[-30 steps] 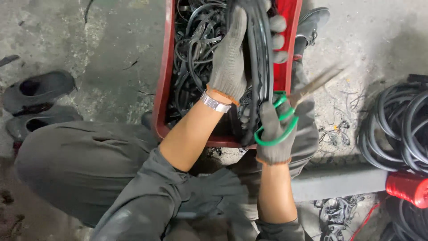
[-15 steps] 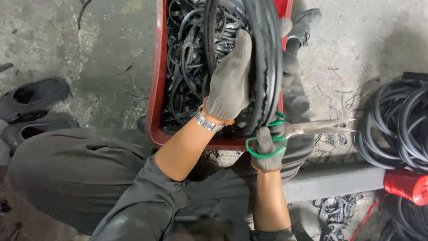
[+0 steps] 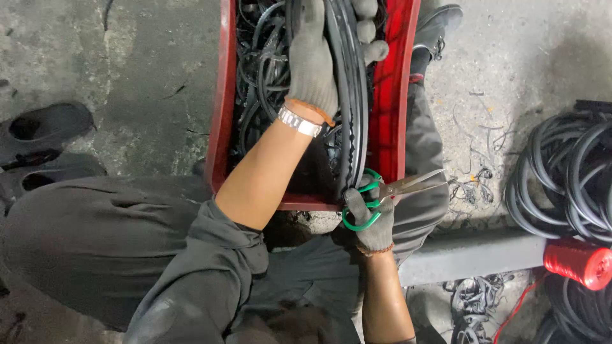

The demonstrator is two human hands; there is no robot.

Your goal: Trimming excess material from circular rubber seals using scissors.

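Trimming cable over the red crate point(image 3: 220, 127).
Left hand point(image 3: 315, 60) gripping black cable bundle point(image 3: 350, 95) top centre; right hand point(image 3: 373, 220) clenched on green scissors point(image 3: 382, 194), blades parted, wanting a cable between them.

No packages, labels, signs or screens show anywhere here. Nothing near the fingers of either hand bears a sticker, tag or display.

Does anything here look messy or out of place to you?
Yes. Thin black trimmings lie scattered on the grey concrete floor right of the red plastic crate, and more below the grey metal bar. A pair of dark shoes sits loose at left.
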